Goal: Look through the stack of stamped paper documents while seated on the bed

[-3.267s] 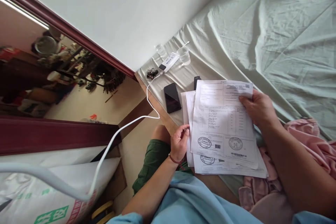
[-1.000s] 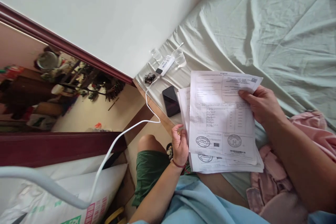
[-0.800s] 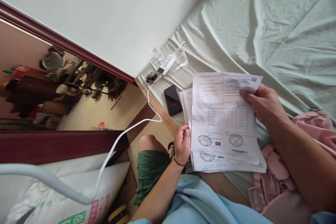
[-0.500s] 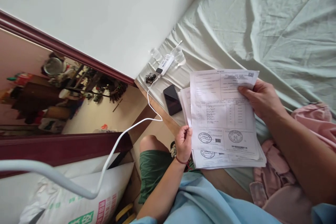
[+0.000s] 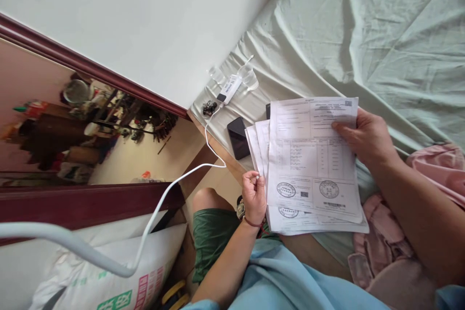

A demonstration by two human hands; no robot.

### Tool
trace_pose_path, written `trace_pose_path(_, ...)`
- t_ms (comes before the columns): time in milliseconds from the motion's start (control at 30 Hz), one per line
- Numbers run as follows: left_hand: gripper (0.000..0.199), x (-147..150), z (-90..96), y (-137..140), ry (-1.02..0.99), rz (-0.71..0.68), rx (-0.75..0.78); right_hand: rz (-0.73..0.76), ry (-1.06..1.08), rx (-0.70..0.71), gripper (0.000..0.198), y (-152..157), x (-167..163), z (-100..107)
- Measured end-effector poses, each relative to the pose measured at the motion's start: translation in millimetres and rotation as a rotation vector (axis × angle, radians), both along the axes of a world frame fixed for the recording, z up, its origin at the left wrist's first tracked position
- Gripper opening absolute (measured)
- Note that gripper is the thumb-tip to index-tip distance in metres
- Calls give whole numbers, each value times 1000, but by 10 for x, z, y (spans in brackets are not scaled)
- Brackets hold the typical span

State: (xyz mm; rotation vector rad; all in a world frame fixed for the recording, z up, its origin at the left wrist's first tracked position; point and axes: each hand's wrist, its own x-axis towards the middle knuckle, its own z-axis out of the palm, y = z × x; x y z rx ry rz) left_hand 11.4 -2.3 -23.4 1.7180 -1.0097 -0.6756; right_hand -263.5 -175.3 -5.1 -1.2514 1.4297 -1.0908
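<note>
Printed sheets of paper (image 5: 315,164) with tables, round and oval stamps and a barcode hang in front of me, the top sheet slightly askew over others. My right hand (image 5: 370,135) is closed on their upper right edge, thumb on the front and fingers behind. At the lower left edge, my left hand (image 5: 253,198) is closed in a pinch on the sheets underneath; its fingertips partly hide the grip. Left of the top sheet, the edges of several lower sheets (image 5: 257,143) fan out.
A black phone (image 5: 238,138) lies on the pale bedsheet (image 5: 312,34) near the bed edge. Beyond it are a white power bank (image 5: 229,89) with a cable (image 5: 192,169), clear cups (image 5: 249,77) and small dark items (image 5: 209,108). Pink cloth (image 5: 385,227) lies right; a white sack (image 5: 145,261) stands lower left.
The top sheet has shifted slightly right, and the lower sheets fan out more on the left. A dark object edge now shows behind the papers. My left fingers have curled a little more.
</note>
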Motion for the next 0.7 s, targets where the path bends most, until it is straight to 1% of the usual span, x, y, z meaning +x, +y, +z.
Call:
trace_pose_path(33, 46, -5, 0, 0, 25, 0, -2, -20, 61, -3, 29, -2, -9, 12)
trace_pose_path(100, 56, -16, 8, 1, 80, -10, 24, -49, 117, -11, 27, -5, -26, 30)
trace_pose_path(167, 67, -24, 26, -1, 113, -12, 49, -38, 110, -26, 27, -6, -37, 30)
trace_pose_path(200, 70, -27, 38, -3, 112, -15, 53, -28, 94, -26, 26, -6, -39, 24)
trace_pose_path(233, 68, -28, 50, -5, 99, -22, 52, -16, 82, -23, 26, -6, -38, 18)
trace_pose_path(300, 58, -26, 71, -7, 50, -47, 49, 4, 88, -15, 23, -5, -31, 16)
trace_pose_path(400, 46, -19, 81, 1, 7, -68, 60, -2, 141, 16, 25, -2, -11, 60)
trace_pose_path(500, 42, -20, 73, 15, 94, -45, 53, -22, 200, 26, 28, 3, 8, 118)
trace_pose_path(567, 40, -27, 72, 19, 166, -30, 43, -17, 207, 19, 28, 3, 16, 119)
trace_pose_path(700, 39, -48, 91, 15, 226, -17, 34, 34, 133, 2, 26, -10, 9, 10)
